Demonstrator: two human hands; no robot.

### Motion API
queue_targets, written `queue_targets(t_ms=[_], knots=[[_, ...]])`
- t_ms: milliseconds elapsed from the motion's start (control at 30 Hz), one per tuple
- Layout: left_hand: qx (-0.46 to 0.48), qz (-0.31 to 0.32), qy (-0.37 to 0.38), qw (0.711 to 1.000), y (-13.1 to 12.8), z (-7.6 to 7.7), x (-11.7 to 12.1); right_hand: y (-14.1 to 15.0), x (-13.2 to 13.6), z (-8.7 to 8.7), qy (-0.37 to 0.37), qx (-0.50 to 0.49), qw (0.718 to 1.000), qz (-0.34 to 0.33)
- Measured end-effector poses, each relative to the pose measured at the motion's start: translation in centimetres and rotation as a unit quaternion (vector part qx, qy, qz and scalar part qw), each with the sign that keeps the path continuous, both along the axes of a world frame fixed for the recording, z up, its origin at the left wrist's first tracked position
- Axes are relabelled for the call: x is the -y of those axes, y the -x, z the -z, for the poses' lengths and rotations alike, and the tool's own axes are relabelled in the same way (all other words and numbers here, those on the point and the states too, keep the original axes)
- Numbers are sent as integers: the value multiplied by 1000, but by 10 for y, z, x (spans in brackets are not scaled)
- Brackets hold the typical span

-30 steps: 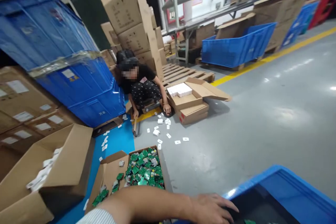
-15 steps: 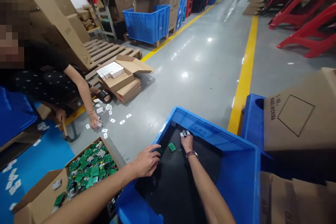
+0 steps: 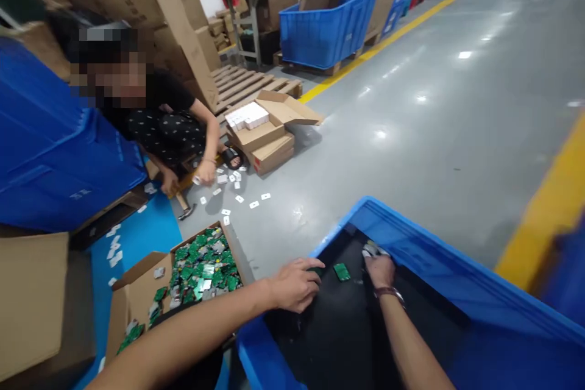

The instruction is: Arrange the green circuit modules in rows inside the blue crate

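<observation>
My left hand (image 3: 297, 285) hangs over the left rim of a blue bin (image 3: 286, 361), palm down. Its fingers are apart and slightly curled, and a bit of green shows by the fingertips. Inside the bin, near the far wall, my right hand (image 3: 380, 269) pinches a small grey-and-white part (image 3: 373, 248); white covers sit on the fingertips, and the exact kind is hard to make out. Between my hands a green circuit board (image 3: 342, 272) lies on the black bottom of the bin. An open carton of green circuit boards (image 3: 208, 262) stands left of the bin.
A co-worker (image 3: 169, 109) squats at the left, one hand by a hammer (image 3: 185, 207), the other over small white pieces (image 3: 240, 198) on the floor. Beyond are cartons holding white parts (image 3: 247, 116), a pallet (image 3: 256, 80) and another blue bin (image 3: 326, 30). Stacked blue bins (image 3: 68, 152) stand left.
My right hand came into view within the bin, pinching a small part. My left hand shifted over the bin's left side. The view swung right, then partly back left. The co-worker's hand moved among the white pieces.
</observation>
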State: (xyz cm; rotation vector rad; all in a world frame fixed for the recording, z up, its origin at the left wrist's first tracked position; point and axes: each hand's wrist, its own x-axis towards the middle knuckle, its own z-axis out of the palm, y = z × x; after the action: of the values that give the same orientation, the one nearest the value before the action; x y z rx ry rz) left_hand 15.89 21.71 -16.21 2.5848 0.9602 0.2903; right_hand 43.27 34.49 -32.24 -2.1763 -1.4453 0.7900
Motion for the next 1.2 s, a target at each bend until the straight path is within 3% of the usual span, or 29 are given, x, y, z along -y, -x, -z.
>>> queue_targets(t_ms=[100, 233, 333, 500, 567, 733, 867, 1033, 1200], knots=[[34, -20, 3, 999, 1, 0, 3, 5, -2, -4, 13, -12, 1000, -5], [53, -25, 8, 998, 1, 3, 4, 8, -11, 4, 5, -13, 1000, 9], [58, -27, 4, 998, 1, 3, 5, 10, 2, 8, -25, -35, 999, -7], [67, -35, 0, 997, 0, 2, 6, 21, 55, 12, 8, -75, 982, -174], [68, -33, 4, 997, 1, 2, 6, 23, 69, 15, 7, -82, 975, -207], [71, -33, 15, 997, 1, 4, 5, 5, 53, 20, -48, -164, 980, -100], [77, -36, 22, 996, 1, 2, 4, -16, 35, 22, -100, -86, 991, -22], [73, -38, 26, 996, -1, -1, 5, -13, 34, 24, -134, -9, 985, -104], [80, -42, 19, 996, -1, -2, 5, -7, 23, 25, -132, 17, 990, -44]])
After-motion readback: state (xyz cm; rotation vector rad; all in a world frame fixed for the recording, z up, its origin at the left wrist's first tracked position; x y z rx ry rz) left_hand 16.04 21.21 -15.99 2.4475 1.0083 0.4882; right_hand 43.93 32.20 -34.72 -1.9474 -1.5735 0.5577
